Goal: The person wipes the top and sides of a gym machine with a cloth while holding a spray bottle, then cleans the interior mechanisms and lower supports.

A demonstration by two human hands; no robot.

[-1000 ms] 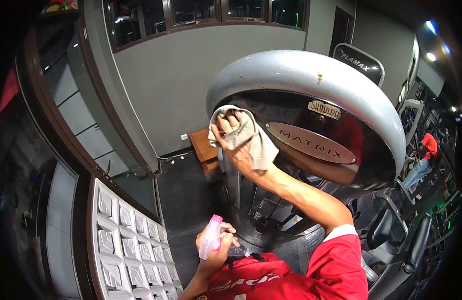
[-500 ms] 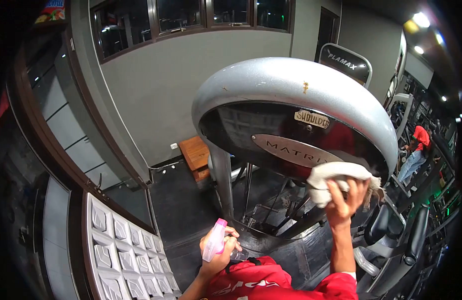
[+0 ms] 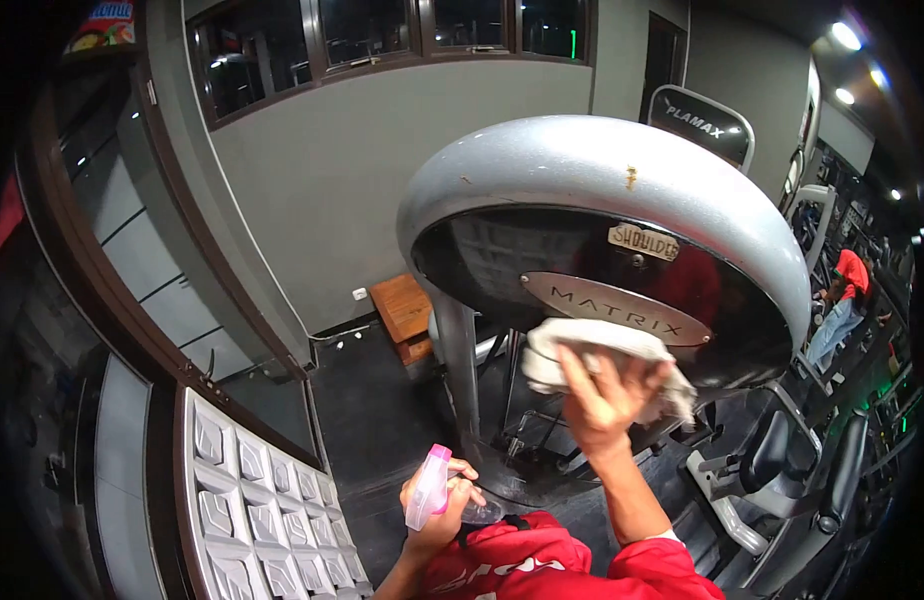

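My right hand (image 3: 604,398) presses a whitish cloth (image 3: 607,345) against the lower part of a black machine panel (image 3: 492,245), just below its oval MATRIX plate (image 3: 617,309). Its fingers are spread over the cloth. A thick silver rim (image 3: 572,150) curves over the panel, with a brownish mark on it. A paper label reading SHOULDER (image 3: 643,241) is stuck above the plate. Low in front of the red shirt, my left hand (image 3: 444,505) is closed around a clear spray bottle with a pink nozzle (image 3: 429,490).
A wooden box (image 3: 402,308) stands by the grey wall behind the machine. White patterned panels (image 3: 267,510) and a glass door (image 3: 152,240) are on the left. Padded gym equipment (image 3: 772,455) stands at right, and a person in red (image 3: 844,300) is farther back.
My right hand and the cloth have moved left along the panel's lower part. My left hand still holds the bottle. The view has shifted slightly, and the distant person's posture has changed a little.
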